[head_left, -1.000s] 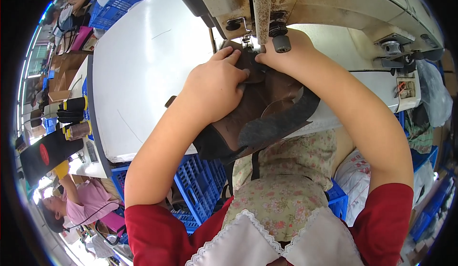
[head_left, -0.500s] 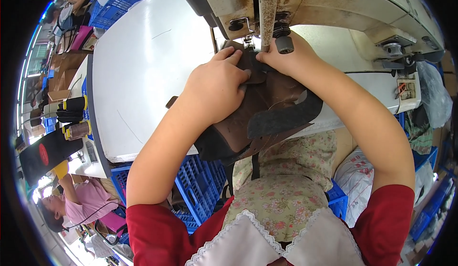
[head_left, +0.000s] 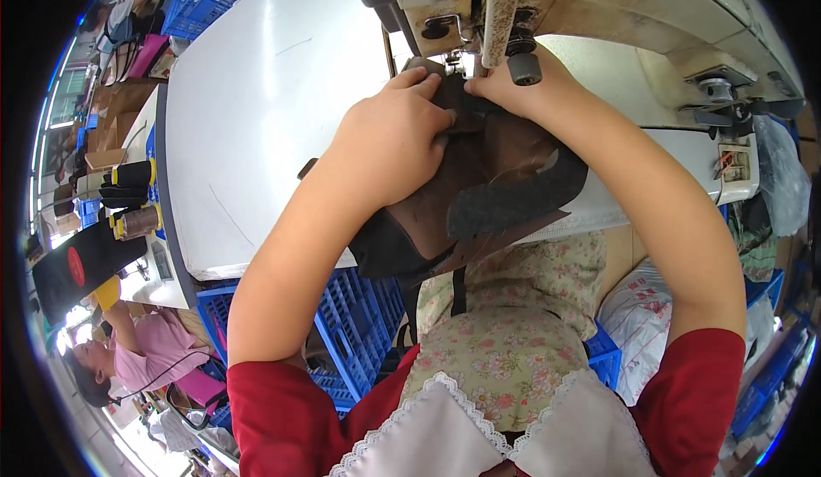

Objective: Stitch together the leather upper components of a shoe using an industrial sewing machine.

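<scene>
A brown leather piece [head_left: 419, 220] with black fabric on its underside lies bunched at the front of a sewing machine [head_left: 590, 15]. A dark curved strip [head_left: 517, 202] crosses its right part. My left hand [head_left: 395, 135] grips the leather, fingertips pressed on its far end just left of the presser foot [head_left: 457, 65] and thumb lower down. My right hand [head_left: 522, 88] holds the work close to the right of the foot, partly behind the machine's knob [head_left: 524, 68]. Its fingers are mostly hidden. The needle point cannot be made out.
The white table [head_left: 248, 135] extends to the left. Thread spools [head_left: 137, 220] stand beyond its left edge. A blue crate [head_left: 355, 332] is below the table, a white sack [head_left: 637, 332] to the right. Another person [head_left: 150, 349] sits at the lower left.
Both hands and the leather have shifted slightly away from me, toward the presser foot. The machine sits a little farther right in the picture. Both hands keep their hold.
</scene>
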{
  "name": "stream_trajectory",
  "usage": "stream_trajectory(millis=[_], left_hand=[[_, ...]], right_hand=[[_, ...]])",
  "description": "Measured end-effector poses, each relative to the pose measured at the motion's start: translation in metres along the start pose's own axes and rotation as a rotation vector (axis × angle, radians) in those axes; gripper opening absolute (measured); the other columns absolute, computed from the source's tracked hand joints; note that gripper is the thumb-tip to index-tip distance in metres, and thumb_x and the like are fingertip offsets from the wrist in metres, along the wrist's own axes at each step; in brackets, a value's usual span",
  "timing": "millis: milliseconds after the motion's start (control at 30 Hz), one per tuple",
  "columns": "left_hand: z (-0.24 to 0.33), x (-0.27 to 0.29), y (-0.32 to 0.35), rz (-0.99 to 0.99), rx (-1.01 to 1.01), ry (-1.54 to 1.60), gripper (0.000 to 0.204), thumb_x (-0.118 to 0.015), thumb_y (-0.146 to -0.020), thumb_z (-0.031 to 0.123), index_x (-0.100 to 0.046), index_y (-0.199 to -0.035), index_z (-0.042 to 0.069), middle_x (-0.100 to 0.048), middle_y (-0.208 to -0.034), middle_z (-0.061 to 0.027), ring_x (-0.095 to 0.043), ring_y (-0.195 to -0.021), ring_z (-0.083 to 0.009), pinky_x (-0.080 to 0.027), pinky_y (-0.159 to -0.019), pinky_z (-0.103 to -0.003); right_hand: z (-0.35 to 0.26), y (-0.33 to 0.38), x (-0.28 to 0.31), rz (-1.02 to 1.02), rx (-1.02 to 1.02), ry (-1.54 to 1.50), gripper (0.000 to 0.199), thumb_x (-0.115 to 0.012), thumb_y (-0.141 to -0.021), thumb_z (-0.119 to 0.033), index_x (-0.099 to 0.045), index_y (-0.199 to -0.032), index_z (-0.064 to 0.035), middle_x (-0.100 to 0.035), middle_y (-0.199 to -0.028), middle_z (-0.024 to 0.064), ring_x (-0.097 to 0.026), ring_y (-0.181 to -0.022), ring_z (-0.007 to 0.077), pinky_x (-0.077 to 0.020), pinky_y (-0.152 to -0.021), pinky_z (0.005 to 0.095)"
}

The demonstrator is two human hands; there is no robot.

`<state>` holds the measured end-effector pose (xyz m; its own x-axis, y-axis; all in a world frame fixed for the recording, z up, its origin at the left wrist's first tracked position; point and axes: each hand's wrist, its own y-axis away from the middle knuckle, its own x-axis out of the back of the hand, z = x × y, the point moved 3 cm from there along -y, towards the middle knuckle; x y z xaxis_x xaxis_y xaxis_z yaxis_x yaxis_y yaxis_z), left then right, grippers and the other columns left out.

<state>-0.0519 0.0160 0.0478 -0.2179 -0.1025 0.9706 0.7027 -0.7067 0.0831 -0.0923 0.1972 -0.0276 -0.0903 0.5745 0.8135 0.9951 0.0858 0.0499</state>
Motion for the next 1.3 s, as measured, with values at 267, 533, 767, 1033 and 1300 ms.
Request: stream_trajectory(millis=[267, 533, 767, 1033, 1300], left_hand=[[-0.005, -0.007, -0.008, 0.073, -0.032, -0.050, 0.020, -0.064, -0.082, 0.019, -0.078, -0.096, 0.012, -0.065, -0.127, -0.0154, -0.056, -0.127, -0.0308, -0.056, -0.094, -0.041], [-0.004, -0.003, -0.012, -0.001, -0.011, -0.031, 0.034, -0.063, -0.076, 0.009, -0.076, -0.108, 0.009, -0.057, -0.140, -0.0167, -0.055, -0.128, -0.0317, -0.052, -0.098, -0.041], [-0.007, -0.002, -0.013, -0.015, 0.008, 0.012, 0.035, -0.063, -0.075, 0.009, -0.075, -0.108, 0.007, -0.059, -0.137, -0.0180, -0.056, -0.125, -0.0331, -0.052, -0.098, -0.041], [-0.006, -0.002, -0.014, 0.005, -0.011, 0.026, 0.035, -0.063, -0.074, 0.008, -0.076, -0.106, 0.006, -0.062, -0.130, -0.0169, -0.056, -0.123, -0.0320, -0.052, -0.097, -0.040], [-0.005, -0.002, -0.015, 0.021, -0.002, 0.008, 0.037, -0.064, -0.074, 0.008, -0.076, -0.109, 0.006, -0.061, -0.133, -0.0157, -0.055, -0.124, -0.0323, -0.051, -0.099, -0.041]], right_hand=[[-0.005, -0.004, 0.007, 0.143, 0.214, 0.033, 0.030, -0.075, -0.071, -0.035, -0.073, -0.083, -0.0071, -0.070, -0.079, 0.0193, -0.068, -0.080, 0.0393, -0.0548, -0.072, 0.0476], [0.004, -0.004, 0.006, 0.181, 0.270, 0.027, 0.030, -0.073, -0.074, -0.034, -0.073, -0.087, -0.0077, -0.070, -0.080, 0.0191, -0.069, -0.081, 0.0384, -0.0551, -0.072, 0.0473], [-0.007, -0.002, 0.012, 0.161, 0.260, -0.059, 0.032, -0.075, -0.074, -0.037, -0.073, -0.090, -0.0087, -0.071, -0.083, 0.0182, -0.069, -0.082, 0.0375, -0.0555, -0.071, 0.0458], [0.004, -0.006, 0.009, 0.167, 0.306, -0.067, 0.033, -0.076, -0.073, -0.037, -0.073, -0.089, -0.0086, -0.072, -0.081, 0.0177, -0.069, -0.080, 0.0373, -0.0554, -0.070, 0.0460], [0.010, -0.011, 0.006, 0.146, 0.325, 0.006, 0.036, -0.078, -0.073, -0.038, -0.073, -0.092, -0.0083, -0.072, -0.082, 0.0171, -0.070, -0.081, 0.0364, -0.0553, -0.070, 0.0455]])
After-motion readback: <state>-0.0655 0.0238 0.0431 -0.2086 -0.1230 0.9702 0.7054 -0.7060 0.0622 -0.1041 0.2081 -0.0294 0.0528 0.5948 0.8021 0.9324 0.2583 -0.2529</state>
